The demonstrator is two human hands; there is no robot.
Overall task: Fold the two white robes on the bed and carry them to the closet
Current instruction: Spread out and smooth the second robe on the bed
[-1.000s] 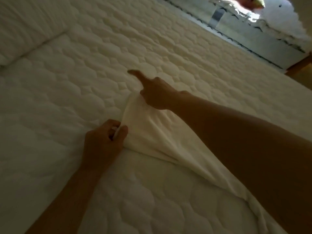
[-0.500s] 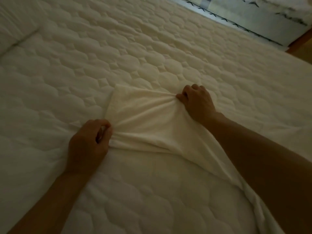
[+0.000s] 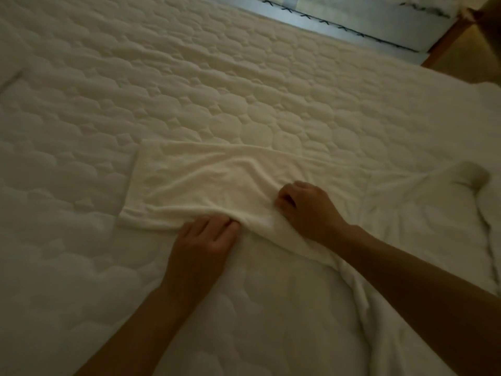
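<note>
Head view, dim light. One white robe [image 3: 206, 183] is lying on the quilted bed [image 3: 244, 88], near the middle of the view. Its left section is lying spread flat as a rough rectangle; the remainder is trailing in wrinkles to the right and toward the near right corner, passing under the right forearm.

The left hand [image 3: 203, 242] is resting palm down at the near edge of the flat section, fingers nearly straight, fingertips pressing against a raised ridge of cloth. It is not gripping anything.

The right hand [image 3: 306, 207] is sitting on the robe just right of the left hand, fingers curled in and bunching a pinch of the cloth.

A wooden frame [image 3: 447, 36] is showing beyond the bed's far right corner.
</note>
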